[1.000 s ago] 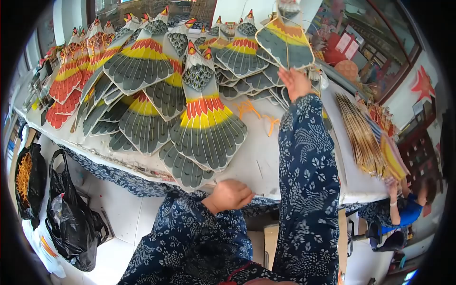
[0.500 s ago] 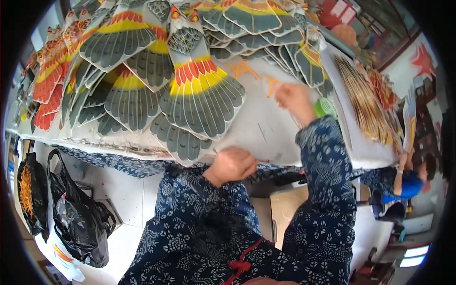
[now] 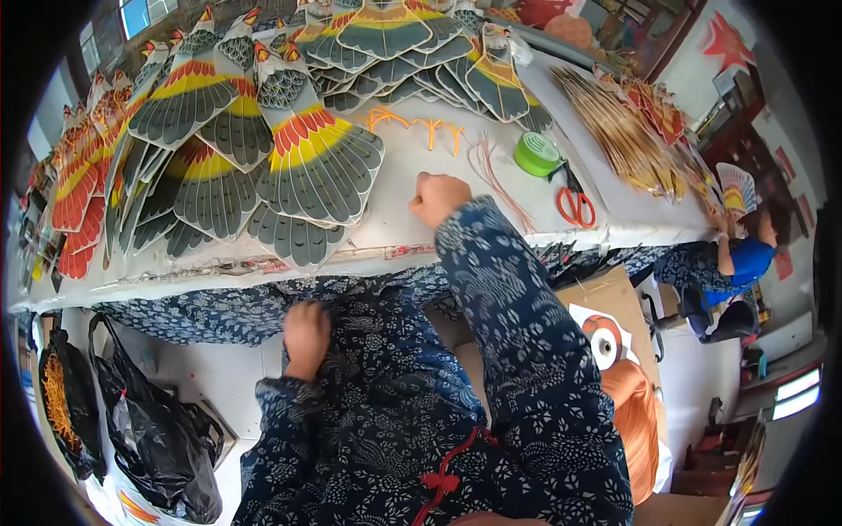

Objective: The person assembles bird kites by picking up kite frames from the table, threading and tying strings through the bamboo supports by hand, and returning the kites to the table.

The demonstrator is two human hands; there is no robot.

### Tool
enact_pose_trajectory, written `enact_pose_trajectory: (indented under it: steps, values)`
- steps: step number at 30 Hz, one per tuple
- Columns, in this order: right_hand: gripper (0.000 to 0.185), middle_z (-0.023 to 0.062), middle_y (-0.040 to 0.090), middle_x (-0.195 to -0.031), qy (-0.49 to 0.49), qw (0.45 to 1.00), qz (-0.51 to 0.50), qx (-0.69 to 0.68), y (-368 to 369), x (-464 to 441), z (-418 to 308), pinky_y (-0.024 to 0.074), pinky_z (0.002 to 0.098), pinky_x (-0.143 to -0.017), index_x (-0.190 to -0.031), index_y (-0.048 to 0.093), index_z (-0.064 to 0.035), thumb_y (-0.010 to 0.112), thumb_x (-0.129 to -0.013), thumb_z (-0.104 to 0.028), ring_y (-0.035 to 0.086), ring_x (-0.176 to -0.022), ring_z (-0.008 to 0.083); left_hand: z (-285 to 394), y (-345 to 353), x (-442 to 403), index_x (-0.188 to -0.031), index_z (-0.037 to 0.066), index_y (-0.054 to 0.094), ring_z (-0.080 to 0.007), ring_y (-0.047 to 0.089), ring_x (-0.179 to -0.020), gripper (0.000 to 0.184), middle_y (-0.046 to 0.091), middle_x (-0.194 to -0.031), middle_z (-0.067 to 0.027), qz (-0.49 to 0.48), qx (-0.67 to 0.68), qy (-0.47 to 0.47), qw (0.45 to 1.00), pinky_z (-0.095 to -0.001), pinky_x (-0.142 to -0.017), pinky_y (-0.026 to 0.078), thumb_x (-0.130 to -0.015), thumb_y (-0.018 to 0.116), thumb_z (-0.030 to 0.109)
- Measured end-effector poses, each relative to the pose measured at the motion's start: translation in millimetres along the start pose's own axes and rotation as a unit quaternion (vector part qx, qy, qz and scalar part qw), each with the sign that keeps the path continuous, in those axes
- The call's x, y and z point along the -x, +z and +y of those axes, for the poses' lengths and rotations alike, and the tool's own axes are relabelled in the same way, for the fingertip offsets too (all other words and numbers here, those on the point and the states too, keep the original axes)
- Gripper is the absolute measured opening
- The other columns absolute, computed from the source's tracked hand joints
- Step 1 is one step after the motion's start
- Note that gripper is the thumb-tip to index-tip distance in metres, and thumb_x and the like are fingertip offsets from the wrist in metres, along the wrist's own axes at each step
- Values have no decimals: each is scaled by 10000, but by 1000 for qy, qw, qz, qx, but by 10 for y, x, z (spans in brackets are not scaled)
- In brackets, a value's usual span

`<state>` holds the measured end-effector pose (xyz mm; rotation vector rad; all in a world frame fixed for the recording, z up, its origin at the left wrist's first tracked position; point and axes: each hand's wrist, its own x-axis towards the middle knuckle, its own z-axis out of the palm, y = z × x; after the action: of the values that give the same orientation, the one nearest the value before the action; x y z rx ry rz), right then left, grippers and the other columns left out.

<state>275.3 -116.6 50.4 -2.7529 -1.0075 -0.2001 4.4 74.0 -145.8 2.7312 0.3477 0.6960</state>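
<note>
My right hand [image 3: 439, 198] is closed over the white tabletop, left of some thin pink strands [image 3: 491, 175] and below orange bird-foot pieces [image 3: 438, 131]; whether it grips anything is hidden. Blurred by motion, my left hand [image 3: 307, 337] hangs below the table edge in front of my patterned clothing, its fingers too smeared to read. Painted bird-shaped pieces with grey, yellow and red tails [image 3: 320, 167] overlap across the table's left side. More grey-tailed pieces [image 3: 386, 66] lie stacked at the back. A green roll [image 3: 537, 155] rests beside red-handled scissors [image 3: 575, 207].
On the right of the table [image 3: 386, 257] lies a bundle of thin sticks [image 3: 618, 131]. A person in blue [image 3: 745, 263] sits beyond. Black bags [image 3: 158, 447] stand at the lower left. A cardboard box [image 3: 605, 298] carries a spool [image 3: 605, 344] and orange material [image 3: 633, 430].
My right hand has left the bird pieces at the back and come down closed near the table's front. My left hand has dropped from the table edge. The view has shifted, showing the scissors and spool.
</note>
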Motion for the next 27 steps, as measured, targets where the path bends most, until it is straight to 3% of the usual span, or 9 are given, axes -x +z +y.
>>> enact_pose_trajectory:
  steps: [2,6,10,11,14,18,27]
  values:
    - [188,143,676,-754,11,993,82,-83,-26,265,72,516,464,-668,-886,622,-70,637,-782,-226,661,-730,350,-242,73,531,-1284,21,528,-444,473,-1192,467,473,-1339,-278,-1,19,-153,988,-474,-984,408,-875,633,221]
    - [205,133,676,-747,117,979,145,-78,-26,562,757,513,451,-650,-924,595,-70,633,-822,-244,662,-724,344,-131,-157,924,-1405,24,420,-494,370,-1303,636,310,-1463,-336,-49,96,-222,969,-476,-1069,359,-870,648,283]
    - [268,143,702,-819,211,964,164,-10,-201,592,1194,528,447,-706,-967,648,-63,654,-823,-289,677,-781,344,240,-359,1177,-1356,21,471,-472,323,-1354,605,324,-1472,-299,-104,26,-198,974,-521,-1106,301,-839,662,271]
    - [268,143,702,-819,209,964,164,-10,-222,563,1239,528,447,-706,-967,648,-63,654,-823,-289,677,-781,344,322,-385,1189,-1356,21,470,-472,323,-1354,605,324,-1472,-299,-102,26,-199,974,-521,-1106,301,-839,662,271]
    - [295,172,707,-888,169,980,103,-6,-145,326,1377,534,434,-776,-971,699,-67,669,-809,-312,682,-831,345,481,-430,1184,-1322,24,505,-435,296,-1383,582,373,-1464,-235,-126,0,-81,989,-592,-1116,224,-794,675,202]
    - [285,191,706,-891,172,980,95,-15,103,49,1464,530,419,-830,-936,728,-73,676,-797,-317,680,-859,348,498,-307,1156,-1258,40,555,-417,297,-1391,525,396,-1458,-190,-111,-19,-63,992,-600,-1128,190,-759,664,160]
    - [255,170,699,-781,198,962,183,-32,-42,85,1490,539,421,-743,-899,731,-70,684,-791,-296,686,-785,339,415,-335,1169,-1243,72,564,-396,283,-1405,506,410,-1457,-152,-112,3,-92,989,-580,-1144,175,-754,660,161]
